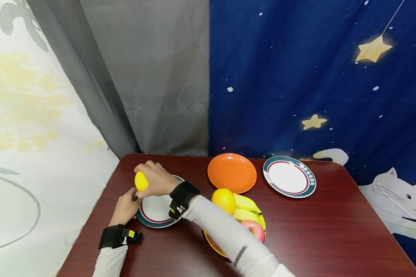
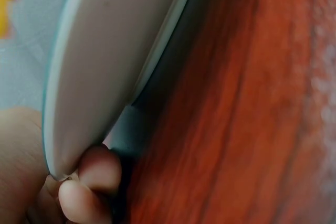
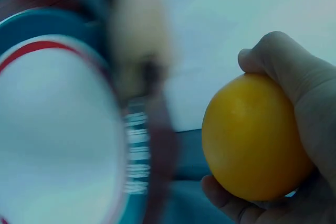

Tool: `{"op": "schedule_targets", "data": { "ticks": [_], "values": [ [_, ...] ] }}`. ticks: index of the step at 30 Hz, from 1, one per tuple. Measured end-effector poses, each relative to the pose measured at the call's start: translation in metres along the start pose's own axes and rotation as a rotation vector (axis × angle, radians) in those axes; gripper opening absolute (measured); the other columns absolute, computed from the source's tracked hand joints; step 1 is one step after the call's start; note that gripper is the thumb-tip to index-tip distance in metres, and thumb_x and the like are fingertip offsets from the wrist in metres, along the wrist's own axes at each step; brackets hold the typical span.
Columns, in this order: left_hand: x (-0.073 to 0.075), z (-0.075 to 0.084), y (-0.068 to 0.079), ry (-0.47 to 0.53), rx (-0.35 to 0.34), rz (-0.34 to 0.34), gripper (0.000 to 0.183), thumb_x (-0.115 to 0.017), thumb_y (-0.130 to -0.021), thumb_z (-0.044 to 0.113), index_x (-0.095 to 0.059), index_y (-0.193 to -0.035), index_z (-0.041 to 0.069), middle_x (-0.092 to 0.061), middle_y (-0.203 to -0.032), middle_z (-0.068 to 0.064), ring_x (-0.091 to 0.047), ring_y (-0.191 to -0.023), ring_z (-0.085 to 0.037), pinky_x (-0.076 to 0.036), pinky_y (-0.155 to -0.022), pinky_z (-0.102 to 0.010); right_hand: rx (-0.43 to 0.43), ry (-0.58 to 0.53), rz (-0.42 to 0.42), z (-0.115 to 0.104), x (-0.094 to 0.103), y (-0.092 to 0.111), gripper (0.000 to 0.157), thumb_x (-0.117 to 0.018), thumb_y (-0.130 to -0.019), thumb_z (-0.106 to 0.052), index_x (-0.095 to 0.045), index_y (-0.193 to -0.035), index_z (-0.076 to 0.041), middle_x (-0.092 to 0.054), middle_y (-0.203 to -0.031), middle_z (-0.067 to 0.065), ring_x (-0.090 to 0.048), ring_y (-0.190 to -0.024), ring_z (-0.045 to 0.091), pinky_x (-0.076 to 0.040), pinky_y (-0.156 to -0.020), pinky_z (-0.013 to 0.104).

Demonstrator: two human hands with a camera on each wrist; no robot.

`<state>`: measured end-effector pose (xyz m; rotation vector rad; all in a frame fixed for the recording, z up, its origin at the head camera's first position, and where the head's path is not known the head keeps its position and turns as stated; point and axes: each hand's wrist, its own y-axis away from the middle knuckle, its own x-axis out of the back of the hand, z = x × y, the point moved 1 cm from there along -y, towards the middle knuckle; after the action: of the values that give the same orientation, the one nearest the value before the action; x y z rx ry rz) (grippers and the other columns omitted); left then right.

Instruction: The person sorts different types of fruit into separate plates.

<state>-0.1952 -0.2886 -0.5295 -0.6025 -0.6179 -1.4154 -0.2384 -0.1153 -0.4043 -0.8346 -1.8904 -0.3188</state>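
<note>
My right hand (image 1: 158,181) grips a round yellow-orange fruit that looks like an orange (image 3: 254,140), thumb on one side and fingers on the other. It holds the fruit above the left part of a white plate (image 1: 156,207) with a green rim and red ring. At that plate's left edge, my left hand (image 1: 124,207) pinches the rim. In the left wrist view its fingertips (image 2: 100,169) curl under the plate's edge, close over the wooden table. A small dark patch shows by the left thumb in the head view.
A yellow bowl (image 1: 215,248) holds an orange (image 1: 224,201), bananas (image 1: 246,207) and an apple (image 1: 254,229), partly hidden under my right forearm. Behind it lies an orange plate (image 1: 231,173). To the right is another green-rimmed plate (image 1: 287,177). Curtains hang beyond the table (image 1: 326,231).
</note>
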Motion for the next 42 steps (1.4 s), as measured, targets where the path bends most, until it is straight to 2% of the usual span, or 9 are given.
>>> {"op": "schedule_targets", "data": {
  "ticks": [4,9,17,22,27,32,37,42],
  "values": [
    [-0.004,0.005,-0.001,0.001,0.002,0.008,0.035,-0.051,-0.096,0.024,-0.051,-0.124,0.004,-0.053,-0.070,-0.011,-0.051,-0.039,-0.020,-0.048,-0.039,-0.031,-0.075,0.103,-0.069,0.016,-0.030,0.001,0.064,-0.074,-0.072,-0.040,-0.046,-0.128,-0.023,-0.045,-0.116,0.000,-0.039,-0.093,0.012,-0.037,-0.068,0.018],
    [-0.007,0.012,-0.001,0.006,0.012,0.015,0.038,-0.053,-0.095,0.028,-0.052,-0.125,0.004,-0.051,-0.068,-0.010,-0.050,-0.037,-0.020,-0.048,-0.038,-0.031,-0.142,0.155,-0.121,0.032,-0.049,0.008,0.064,-0.075,-0.071,-0.040,-0.047,-0.127,-0.026,-0.046,-0.116,-0.002,-0.040,-0.096,0.012,-0.039,-0.073,0.021],
    [-0.009,0.013,-0.002,0.001,0.005,0.017,0.037,-0.054,-0.095,0.027,-0.052,-0.123,0.003,-0.047,-0.066,-0.009,-0.049,-0.036,-0.019,-0.047,-0.037,-0.031,-0.161,0.153,-0.121,0.038,-0.054,0.012,0.067,-0.076,-0.070,-0.042,-0.047,-0.128,-0.027,-0.045,-0.117,-0.001,-0.041,-0.097,0.015,-0.042,-0.073,0.024],
    [-0.009,0.011,-0.003,0.005,0.004,0.008,0.039,-0.053,-0.095,0.028,-0.052,-0.124,0.002,-0.046,-0.065,-0.009,-0.049,-0.036,-0.019,-0.047,-0.037,-0.031,-0.179,0.219,-0.162,0.038,-0.050,0.012,0.076,-0.073,-0.069,-0.055,-0.042,-0.134,-0.031,-0.043,-0.124,-0.003,-0.041,-0.102,0.015,-0.046,-0.075,0.026],
    [-0.006,0.008,-0.004,0.003,-0.010,0.008,0.039,-0.052,-0.096,0.028,-0.051,-0.124,0.003,-0.048,-0.063,-0.009,-0.049,-0.036,-0.020,-0.047,-0.036,-0.032,-0.130,0.302,-0.199,0.035,-0.027,0.011,0.092,-0.063,-0.070,-0.070,-0.029,-0.146,-0.033,-0.036,-0.139,-0.004,-0.038,-0.113,0.016,-0.047,-0.085,0.033],
    [-0.001,0.004,0.000,-0.004,0.004,0.002,0.042,-0.051,-0.096,0.031,-0.049,-0.127,0.003,-0.047,-0.061,-0.008,-0.049,-0.037,-0.021,-0.047,-0.038,-0.033,-0.052,0.325,-0.186,0.026,0.023,0.021,0.091,-0.055,-0.073,-0.075,-0.023,-0.148,-0.035,-0.026,-0.149,-0.001,-0.031,-0.125,0.019,-0.044,-0.094,0.040],
    [-0.001,0.003,0.003,-0.018,0.008,0.015,0.042,-0.051,-0.096,0.033,-0.050,-0.127,0.004,-0.042,-0.060,-0.008,-0.048,-0.036,-0.020,-0.047,-0.038,-0.031,0.018,0.339,-0.127,0.022,0.079,0.061,0.087,-0.053,-0.076,-0.074,-0.024,-0.148,-0.035,-0.023,-0.152,-0.001,-0.029,-0.128,0.020,-0.041,-0.098,0.045],
    [-0.002,0.003,0.004,-0.019,0.025,0.016,0.044,-0.051,-0.096,0.034,-0.049,-0.128,0.005,-0.046,-0.063,-0.009,-0.048,-0.036,-0.018,-0.048,-0.039,-0.030,0.104,0.314,-0.029,0.043,0.106,0.112,0.085,-0.055,-0.076,-0.071,-0.029,-0.147,-0.032,-0.030,-0.149,0.000,-0.030,-0.127,0.017,-0.042,-0.098,0.043]
  ]
}}
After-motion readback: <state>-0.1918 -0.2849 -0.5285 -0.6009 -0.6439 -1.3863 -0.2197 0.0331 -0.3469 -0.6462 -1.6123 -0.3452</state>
